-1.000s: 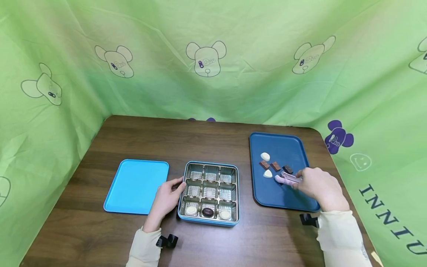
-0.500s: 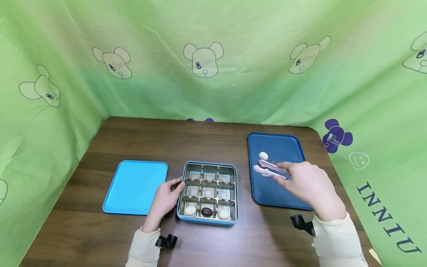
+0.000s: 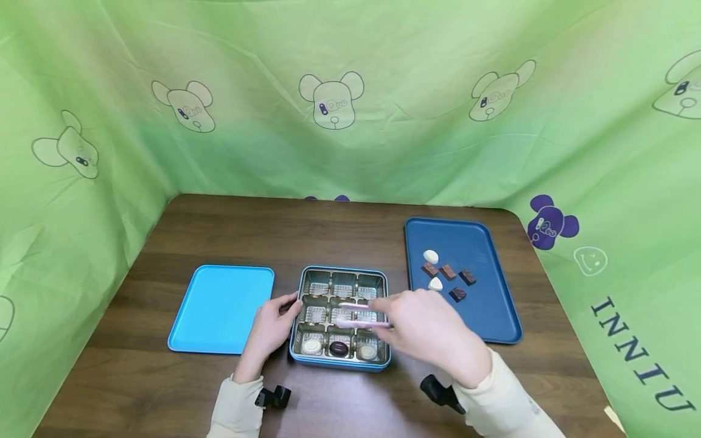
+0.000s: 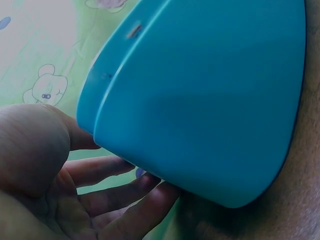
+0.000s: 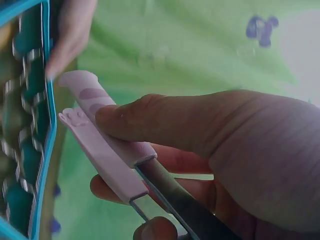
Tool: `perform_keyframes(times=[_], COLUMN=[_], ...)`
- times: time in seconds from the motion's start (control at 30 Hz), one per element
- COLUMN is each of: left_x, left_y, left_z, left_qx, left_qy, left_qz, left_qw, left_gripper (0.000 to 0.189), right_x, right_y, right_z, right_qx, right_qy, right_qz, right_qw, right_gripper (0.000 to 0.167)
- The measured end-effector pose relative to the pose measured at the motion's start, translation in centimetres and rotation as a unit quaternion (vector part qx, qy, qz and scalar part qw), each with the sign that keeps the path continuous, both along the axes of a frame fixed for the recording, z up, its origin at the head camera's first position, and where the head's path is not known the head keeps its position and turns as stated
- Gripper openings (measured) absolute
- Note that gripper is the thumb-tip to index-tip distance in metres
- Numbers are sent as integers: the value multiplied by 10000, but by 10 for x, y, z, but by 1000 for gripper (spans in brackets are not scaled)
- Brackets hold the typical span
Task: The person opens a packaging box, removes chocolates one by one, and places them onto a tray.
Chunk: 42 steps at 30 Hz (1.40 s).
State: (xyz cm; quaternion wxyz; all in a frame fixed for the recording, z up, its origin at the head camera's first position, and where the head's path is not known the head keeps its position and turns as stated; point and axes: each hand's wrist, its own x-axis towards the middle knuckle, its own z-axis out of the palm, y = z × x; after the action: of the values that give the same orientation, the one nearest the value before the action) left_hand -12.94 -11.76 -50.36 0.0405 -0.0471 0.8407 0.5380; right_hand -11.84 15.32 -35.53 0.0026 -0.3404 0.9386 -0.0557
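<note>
Green cloth (image 3: 328, 161) with printed bear heads fills the top and both sides of the head frame. Wooden table (image 3: 246, 234) takes the lower half. Dark blue tray (image 3: 487, 313) sits right of centre on it; light blue tray (image 3: 221, 310) lies left of centre. Between them, lower centre: blue tin box (image 3: 339, 364), silvery nine-cell insert (image 3: 331, 285) facing up. Right hand (image 3: 424, 328), lower right of centre, has its grip on pink-sleeved tongs (image 3: 356, 324): thumb on one sleeve, fingers on the far side, per the right wrist view. Left hand (image 3: 274, 325) grips the box at its left edge, thumb at the rim; left wrist view shows its fingers against the blue side. Tongs point left over the middle row of cells, tips apart; can't tell their height above the box. Small pieces last. Box, bottom row: white piece (image 3: 312, 346) in the left cell, dark oval piece (image 3: 338, 348) in the middle, second white piece (image 3: 367, 352) in the right. Dark blue tray: white oval piece (image 3: 431, 257) up top, two brown pieces (image 3: 447, 272) below it, white triangular piece (image 3: 435, 284), two near-black pieces (image 3: 457, 294) to the right.
</note>
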Motion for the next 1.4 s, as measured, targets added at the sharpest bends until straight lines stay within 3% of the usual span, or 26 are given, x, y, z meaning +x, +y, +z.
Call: perform_keyframes(times=[0.1,0.3,0.5,0.93,1.4], left_x=[0,0,0,0,0], left_y=[0,0,-1,-2,-3], left_z=[0,1,0,0,0], left_qx=[-37,-125,-129,-120,-158], left_qy=[17,59,48,100,139], left_qz=[-15,-5,23,6,-38], left_qw=[10000,9999,9999,9999,9998], left_gripper=[38,37,37,36,36], right_x=[4,8,11,16,17], right_y=[-17,-41,-59,-91,-118], right_z=[-5,-16,-22,-32,-43], right_qx=[188,716,1059,1533,2068], right_qy=[-75,169,134,588,638], right_qz=[321,661,660,583,573], right_qw=[9993,9951,9921,9847,9746], right_gripper=[29,21,21,13,10])
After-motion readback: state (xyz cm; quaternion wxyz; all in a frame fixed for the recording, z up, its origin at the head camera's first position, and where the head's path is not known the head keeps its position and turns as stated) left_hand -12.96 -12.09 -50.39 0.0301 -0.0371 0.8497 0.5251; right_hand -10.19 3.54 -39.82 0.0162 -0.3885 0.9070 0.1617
